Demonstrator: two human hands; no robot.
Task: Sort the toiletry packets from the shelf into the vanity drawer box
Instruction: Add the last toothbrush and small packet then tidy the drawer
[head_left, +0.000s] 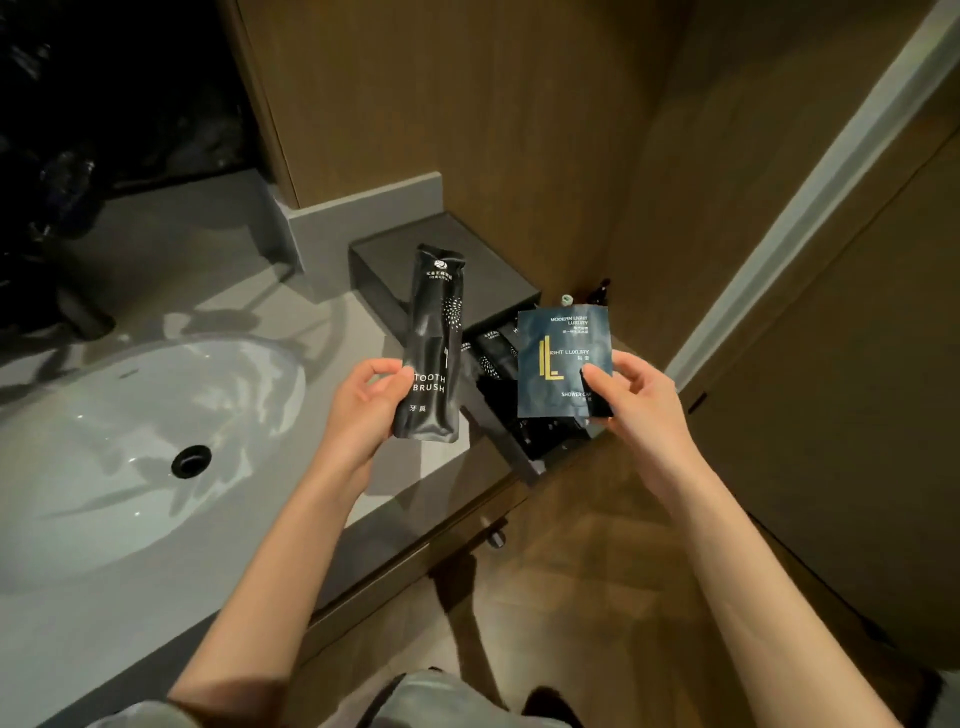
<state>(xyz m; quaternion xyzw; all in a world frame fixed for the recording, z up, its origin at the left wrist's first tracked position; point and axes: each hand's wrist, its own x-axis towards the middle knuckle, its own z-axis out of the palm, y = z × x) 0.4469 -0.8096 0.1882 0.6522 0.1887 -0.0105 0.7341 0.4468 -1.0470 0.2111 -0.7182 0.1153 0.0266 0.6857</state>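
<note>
Grip status: left hand (371, 402) is pinching toothbrush packet (431, 343) upright, right hand (641, 402) is pinching shower cap packet (558, 364). Labels are facing up, probably for type-checking before dropping into open drawer box (452, 254) behind.

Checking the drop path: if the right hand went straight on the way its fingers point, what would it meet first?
Probably the dark packets in the open drawer, which lie behind the shower cap packet the right hand pinches; depth is unclear.
</note>
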